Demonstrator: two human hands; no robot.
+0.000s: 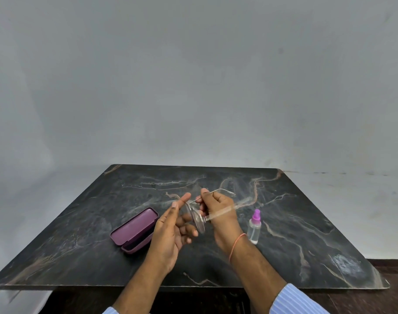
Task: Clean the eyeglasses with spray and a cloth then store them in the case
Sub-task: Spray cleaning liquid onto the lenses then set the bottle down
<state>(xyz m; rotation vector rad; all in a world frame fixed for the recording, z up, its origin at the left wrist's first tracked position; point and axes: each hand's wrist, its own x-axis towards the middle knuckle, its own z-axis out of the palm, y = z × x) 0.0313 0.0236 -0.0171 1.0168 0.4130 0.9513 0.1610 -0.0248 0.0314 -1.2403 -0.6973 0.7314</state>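
Eyeglasses point(199, 219) are pinched by the right hand point(218, 214) above the table point(80, 234); left hand point(171, 232) held loose-fingered beside them, palm upright.

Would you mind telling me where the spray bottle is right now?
In the head view, the spray bottle stands upright on the marble table, just right of the right hand holding the eyeglasses.

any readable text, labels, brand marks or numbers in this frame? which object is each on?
None readable.
Glasses case: plain purple lid, no mark visible.
Spray bottle: clear, purple cap, no label visible.
Eyeglasses: clear frame, partly blurred; any print on the arms is too small to tell.
Table: marble veining only.
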